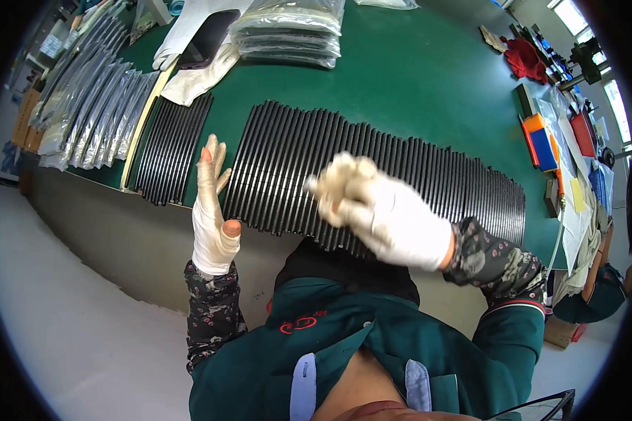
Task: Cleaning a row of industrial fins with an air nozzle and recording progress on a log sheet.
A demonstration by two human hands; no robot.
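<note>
**Two gloved hands at a long row of black strips**

The left hand (214,210) stands edge-on with its fingers straight and together, flat and released, holding nothing; the glove is white with its fingertips cut away, so the bare tips show. Its fingers lie against the left end of the row of black strips (372,175), at the near edge of the green table (414,77). The right hand (379,210), in a white glove, is blurred over the middle of that row; its fingers curl loosely, and whether they pinch a strip cannot be told. Both forearms wear dark patterned sleeves, over a green jacket.

The row of black strips runs side by side from the left hand across to the right, along the table's near edge. A smaller batch of black strips (172,147) lies apart on the left, beyond a pale ruler-like bar (142,126). Further left, silvery bags (95,105) lie fanned out. At the far edge sits a stack of clear plastic packets (288,35), with white cloth (196,49) beside it. On the right lie an orange and blue block (541,140) and a red cloth (527,56)
</note>
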